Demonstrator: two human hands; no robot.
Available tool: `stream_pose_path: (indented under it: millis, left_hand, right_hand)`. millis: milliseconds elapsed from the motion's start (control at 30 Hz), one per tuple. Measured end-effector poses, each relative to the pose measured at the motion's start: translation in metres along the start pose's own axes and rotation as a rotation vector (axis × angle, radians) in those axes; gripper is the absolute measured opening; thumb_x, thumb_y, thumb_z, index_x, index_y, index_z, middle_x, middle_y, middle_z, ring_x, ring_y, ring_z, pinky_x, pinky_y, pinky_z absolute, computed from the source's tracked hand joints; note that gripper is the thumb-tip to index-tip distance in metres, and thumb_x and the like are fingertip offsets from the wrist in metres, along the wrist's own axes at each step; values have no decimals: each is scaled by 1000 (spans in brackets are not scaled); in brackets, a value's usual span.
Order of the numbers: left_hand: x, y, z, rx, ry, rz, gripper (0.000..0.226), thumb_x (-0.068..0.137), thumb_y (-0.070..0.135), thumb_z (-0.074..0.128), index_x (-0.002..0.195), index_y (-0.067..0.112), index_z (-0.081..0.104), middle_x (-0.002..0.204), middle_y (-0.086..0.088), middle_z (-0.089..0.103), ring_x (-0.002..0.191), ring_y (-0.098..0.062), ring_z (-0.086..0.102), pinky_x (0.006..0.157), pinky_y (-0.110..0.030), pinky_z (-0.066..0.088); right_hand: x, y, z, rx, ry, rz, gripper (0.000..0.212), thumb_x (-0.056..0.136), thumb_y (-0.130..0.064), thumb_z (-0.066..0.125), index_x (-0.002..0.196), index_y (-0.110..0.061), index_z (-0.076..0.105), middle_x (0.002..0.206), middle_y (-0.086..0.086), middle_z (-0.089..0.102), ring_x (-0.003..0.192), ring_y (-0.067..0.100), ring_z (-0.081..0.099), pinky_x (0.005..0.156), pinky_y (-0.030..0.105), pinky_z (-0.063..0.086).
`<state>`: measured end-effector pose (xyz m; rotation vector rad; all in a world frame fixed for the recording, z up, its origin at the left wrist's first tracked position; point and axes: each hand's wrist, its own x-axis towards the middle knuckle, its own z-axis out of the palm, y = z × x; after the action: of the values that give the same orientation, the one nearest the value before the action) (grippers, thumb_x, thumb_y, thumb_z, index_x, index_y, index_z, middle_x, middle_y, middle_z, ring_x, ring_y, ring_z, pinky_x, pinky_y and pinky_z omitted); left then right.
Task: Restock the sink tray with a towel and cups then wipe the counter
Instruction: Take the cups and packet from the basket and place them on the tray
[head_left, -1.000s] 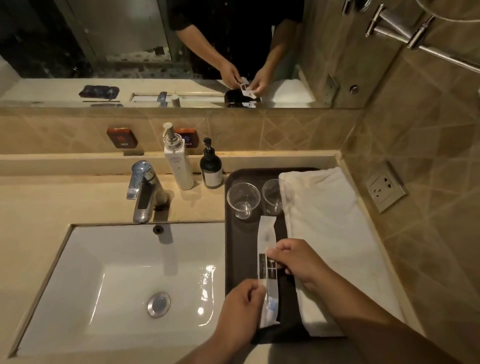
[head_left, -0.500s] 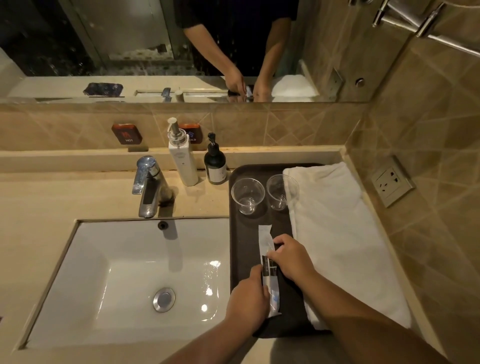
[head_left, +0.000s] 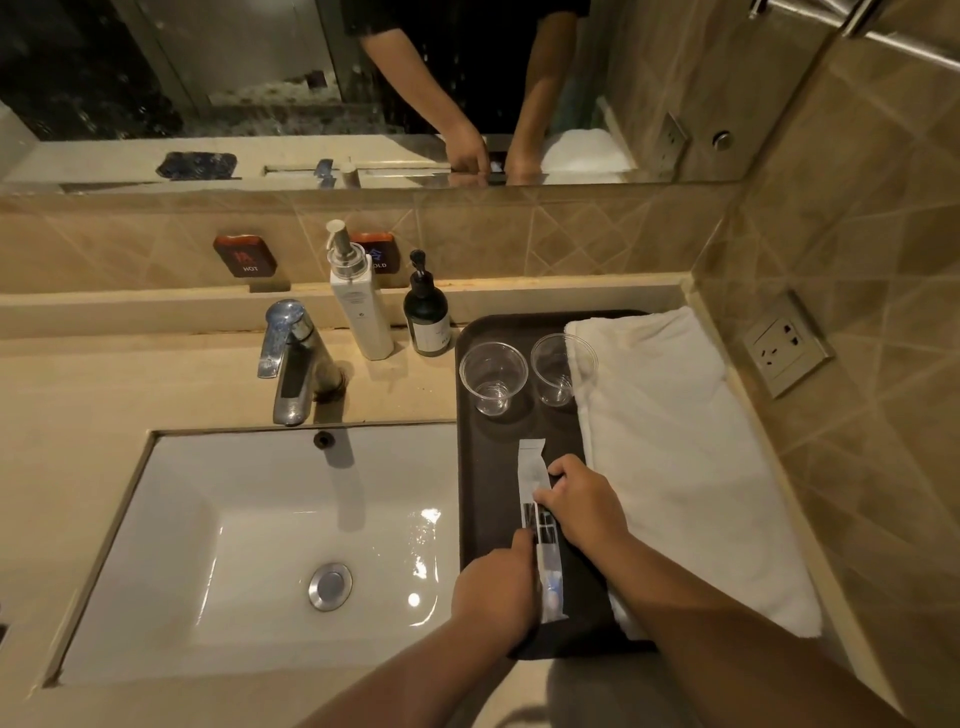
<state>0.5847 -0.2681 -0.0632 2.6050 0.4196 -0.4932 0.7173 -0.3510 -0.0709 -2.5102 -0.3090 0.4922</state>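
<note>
Packet (head_left: 540, 525) lowered onto tray (head_left: 483, 467); left hand (head_left: 496, 592), right hand (head_left: 584, 512) both pinching it.

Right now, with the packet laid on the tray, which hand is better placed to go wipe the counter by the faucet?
Left. The left hand sits at the tray's sink-side edge, nearer the faucet; the right hand lies between packet and towel.

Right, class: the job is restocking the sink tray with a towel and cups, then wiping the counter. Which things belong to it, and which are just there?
Belong to the job:
dark rectangular tray
folded white towel
two clear plastic cups
beige stone counter

Just there:
tall white pump bottle
small dark pump bottle
chrome tap
wall socket
</note>
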Motion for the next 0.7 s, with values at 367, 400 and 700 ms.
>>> stream_pose_path:
  millis: [367, 400, 700]
  left_hand:
    - [0, -3, 0, 72, -28, 42, 57, 91, 19, 61, 141, 17, 33, 101, -10, 70, 84, -32, 68, 72, -44, 58]
    - [-1, -4, -1, 61, -23, 50, 53, 93, 21, 58, 140, 17, 35, 101, -10, 70, 84, -32, 68, 72, -44, 58]
    - [-7, -21, -21, 12, 65, 106, 25, 98, 39, 46, 117, 24, 52, 94, 0, 69, 78, -18, 66, 72, -36, 59]
  right_hand:
    - [-3, 1, -2, 5, 27, -38, 29, 84, -34, 71, 105, -17, 59, 74, -6, 58, 68, 10, 56, 57, 21, 39]
    - [-4, 2, -3, 10, 28, -44, 30, 84, -34, 71, 106, -17, 60, 74, -6, 58, 69, 11, 56, 59, 23, 42]
    - [-21, -7, -16, -71, 63, -100, 18, 92, -34, 61, 101, -19, 59, 82, -6, 56, 71, 9, 54, 58, 21, 37]
